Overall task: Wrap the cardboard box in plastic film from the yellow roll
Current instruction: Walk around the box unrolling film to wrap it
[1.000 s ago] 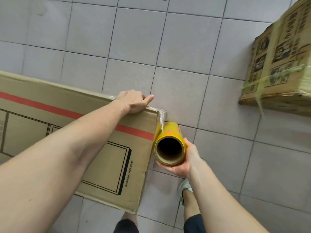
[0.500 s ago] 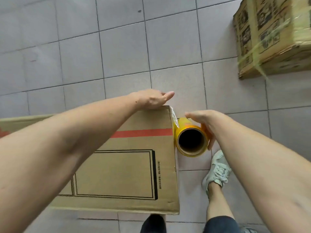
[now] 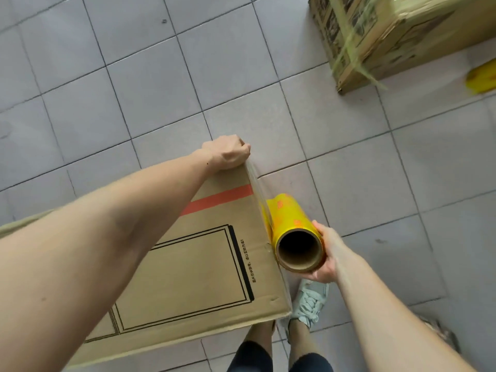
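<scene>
A large flat cardboard box (image 3: 204, 264) with a red stripe and black line print stands on its edge in front of me. My left hand (image 3: 228, 153) grips its far top corner, fingers curled over the edge. My right hand (image 3: 326, 253) holds the yellow roll (image 3: 292, 232) of plastic film by its near end, right beside the box's right edge. The open cardboard core faces me. A thin sheet of clear film (image 3: 256, 189) runs from the roll up along the box edge to the corner under my left hand.
Grey floor tiles (image 3: 150, 76) lie all around. Another cardboard box (image 3: 389, 36), bound with film strips, sits at the upper right, with a yellow object (image 3: 483, 76) beside it. My legs and a pale sneaker (image 3: 311, 299) are just below the roll.
The box has swung round so its right edge tilts away. My right hand shifted from over the roll's top to gripping its near end, and the roll moved down along the edge.
</scene>
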`<state>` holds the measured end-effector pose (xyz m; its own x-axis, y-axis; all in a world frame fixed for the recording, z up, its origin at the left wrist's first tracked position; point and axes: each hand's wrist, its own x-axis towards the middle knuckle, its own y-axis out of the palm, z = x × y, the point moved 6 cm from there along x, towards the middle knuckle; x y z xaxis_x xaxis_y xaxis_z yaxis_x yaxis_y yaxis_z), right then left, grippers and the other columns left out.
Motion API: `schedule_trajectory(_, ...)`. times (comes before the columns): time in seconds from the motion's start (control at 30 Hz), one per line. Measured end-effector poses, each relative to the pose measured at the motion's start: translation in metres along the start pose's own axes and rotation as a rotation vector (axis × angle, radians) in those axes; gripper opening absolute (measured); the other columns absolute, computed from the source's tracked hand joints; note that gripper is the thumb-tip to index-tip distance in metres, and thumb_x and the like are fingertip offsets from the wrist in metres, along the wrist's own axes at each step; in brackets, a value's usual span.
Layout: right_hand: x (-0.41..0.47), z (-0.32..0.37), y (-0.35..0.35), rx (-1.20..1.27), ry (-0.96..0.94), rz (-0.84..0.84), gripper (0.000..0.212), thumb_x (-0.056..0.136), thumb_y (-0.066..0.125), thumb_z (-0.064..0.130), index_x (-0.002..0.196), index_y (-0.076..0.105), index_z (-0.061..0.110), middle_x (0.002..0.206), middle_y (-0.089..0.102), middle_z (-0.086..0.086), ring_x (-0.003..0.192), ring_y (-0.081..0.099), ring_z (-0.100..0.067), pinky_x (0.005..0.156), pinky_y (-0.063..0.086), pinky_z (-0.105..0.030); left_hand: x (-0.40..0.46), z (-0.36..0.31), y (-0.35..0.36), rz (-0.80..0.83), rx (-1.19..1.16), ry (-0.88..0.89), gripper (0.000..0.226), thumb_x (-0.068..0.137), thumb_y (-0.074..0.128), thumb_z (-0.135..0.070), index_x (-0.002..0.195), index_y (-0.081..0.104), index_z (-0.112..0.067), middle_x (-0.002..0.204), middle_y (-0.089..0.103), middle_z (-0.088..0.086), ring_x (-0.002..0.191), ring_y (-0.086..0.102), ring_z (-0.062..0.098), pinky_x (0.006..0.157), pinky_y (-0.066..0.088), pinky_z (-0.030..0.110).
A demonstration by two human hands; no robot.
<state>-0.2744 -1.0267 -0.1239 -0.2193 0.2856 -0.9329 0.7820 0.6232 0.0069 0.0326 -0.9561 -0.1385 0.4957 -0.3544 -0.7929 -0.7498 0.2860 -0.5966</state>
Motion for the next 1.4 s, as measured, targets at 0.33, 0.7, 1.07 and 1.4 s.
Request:
schedule_trajectory(0.33, -0.037, 0.083, 0.067, -1.185, -0.474, -0.287, 0.055, 0.107, 0.026, 0.038, 0.152, 0.030, 0.008, 0.160, 0.028, -0.014, 0.146, 0.029, -0.030, 0.117, 0.026, -0.041, -0.021, -0.060, 0.000, 0.090, 0.588, 0.220, 0.068, 0.100, 0.018, -0.066, 0.136, 0.058, -0.026, 0.143, 0.056, 0.005, 0.132, 0.050, 0.028, 0.095, 0.040, 0.037)
schedule_trajectory(0.7, 0.004, -0.021, -0.034, -0.282, -0.133, -0.060, 0.063, 0.079, 0.066, 0.061, 0.106, 0.055, 0.006, 0.094, 0.071, -0.020, 0.081, 0.069, -0.035, 0.079, 0.057, -0.048, -0.031, -0.068, 0.024, 0.205, 0.989, 0.204, 0.071, 0.102, 0.013, -0.062, 0.135, 0.059, -0.019, 0.143, 0.054, 0.007, 0.134, 0.048, 0.026, 0.105, 0.037, 0.035)
schedule_trajectory(1.07, 0.000, -0.004, -0.055, -0.760, -0.467, -0.357, 0.051, 0.092, 0.052, 0.022, 0.141, 0.042, 0.017, 0.132, 0.053, -0.018, 0.102, 0.063, -0.040, 0.066, 0.055, -0.046, -0.058, -0.091, 0.084, 0.255, 1.147, 0.243, 0.085, 0.095, 0.004, -0.072, 0.146, 0.048, -0.021, 0.149, 0.050, 0.006, 0.141, 0.041, 0.028, 0.113, 0.032, 0.049)
schedule_trajectory(1.4, -0.014, -0.023, -0.015, -0.975, -0.367, -0.020, 0.055, 0.100, 0.041, 0.053, 0.121, 0.056, 0.004, 0.120, 0.058, -0.021, 0.103, 0.059, -0.033, 0.088, 0.044, -0.039, -0.083, -0.101, 0.123, 0.149, 1.154, 0.316, 0.062, 0.105, 0.011, -0.045, 0.127, 0.059, -0.014, 0.131, 0.061, 0.014, 0.118, 0.057, 0.033, 0.094, 0.042, 0.048)
